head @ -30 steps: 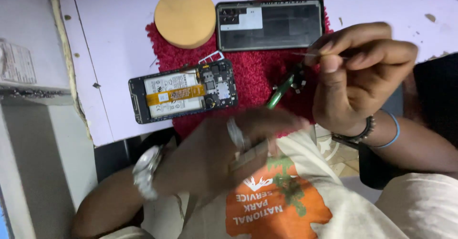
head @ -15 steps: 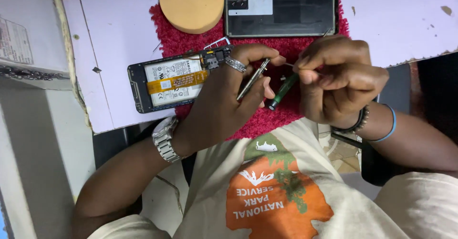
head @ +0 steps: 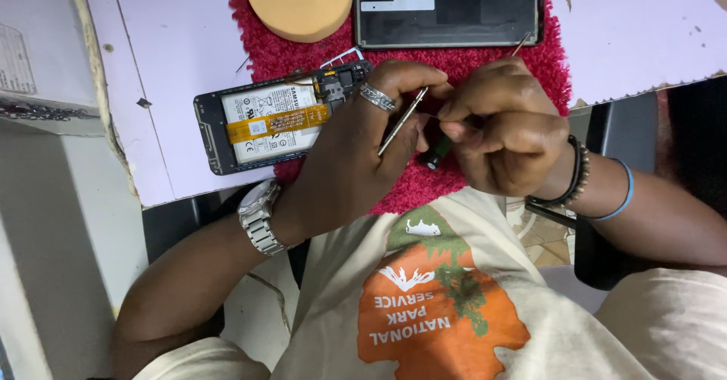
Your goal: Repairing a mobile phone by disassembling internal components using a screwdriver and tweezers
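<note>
An opened phone (head: 265, 122) lies on a red fuzzy mat (head: 485, 65), its white battery and an orange flex strip showing. My left hand (head: 363, 145), with a ring and a metal watch, rests over the phone's right end and holds silver tweezers (head: 401, 115) between thumb and fingers. Beside it my right hand (head: 503, 126) is closed around a green-handled screwdriver (head: 438, 155), whose thin tip sticks out past the knuckles. The two hands touch above the mat.
The phone's black back cover (head: 447, 9) lies at the mat's far edge, next to a round tan disc (head: 299, 1). The pale table (head: 174, 69) ends just in front of my chest. A grey cabinet (head: 53, 198) stands to the left.
My left hand rose from my lap to the phone and holds the tweezers there. The right hand came down and left to meet it. The view shifted closer.
</note>
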